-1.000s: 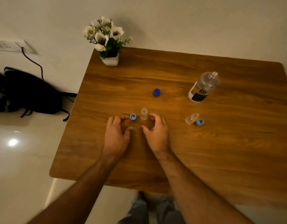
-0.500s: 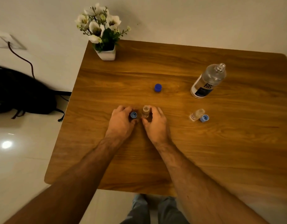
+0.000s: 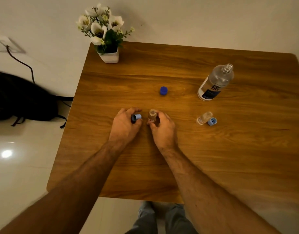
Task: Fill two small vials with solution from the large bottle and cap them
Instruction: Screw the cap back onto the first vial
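My left hand [image 3: 124, 124] pinches a small light-blue cap [image 3: 136, 117], tilted on its side just above the wooden table [image 3: 187, 149]. Right beside it my right hand [image 3: 163, 129] grips a small clear vial [image 3: 152, 116] that stands upright with an open mouth. The large clear bottle [image 3: 215, 82] stands uncapped at the back right; its dark blue cap [image 3: 163, 90] lies in the table's middle. A second small vial [image 3: 204, 117] stands at the right, open, with its light-blue cap [image 3: 212, 121] lying next to it.
A white pot of white flowers [image 3: 105, 33] stands at the table's back left corner. A black bag [image 3: 22, 98] and a cable lie on the pale floor to the left. My knees show below the table's front edge.
Both hands moved forward from resting on the table. My left hand took up the light-blue cap and lifted it; my right hand closed around the vial.
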